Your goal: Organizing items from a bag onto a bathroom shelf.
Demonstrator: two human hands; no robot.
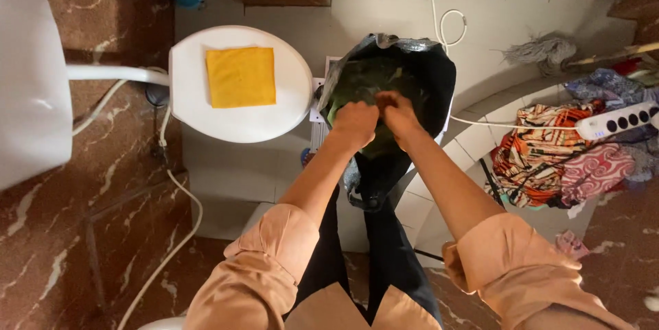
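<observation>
Both hands work inside the mouth of a black plastic bag (425, 76) directly ahead of me. Left hand (355, 123) is clenched on dark green material (357, 86) inside the bag, knuckles up. Right hand (398, 114) sits just beside it, touching it at the thumb side, fingers curled down into the same green material; I read both as grasping it, though the fingertips are hidden. I see the bag standing open on the floor between the toilet and a raised tiled step (473, 141), its rim folded outward. To the left of the bag I note a closed white toilet lid (240, 121) with a yellow cloth (241, 77) lying flat on it. To the right I note a heap of patterned clothes (556, 158), a white power strip (621, 121) resting on the heap, and a grey mop head (546, 51) farther back.
</observation>
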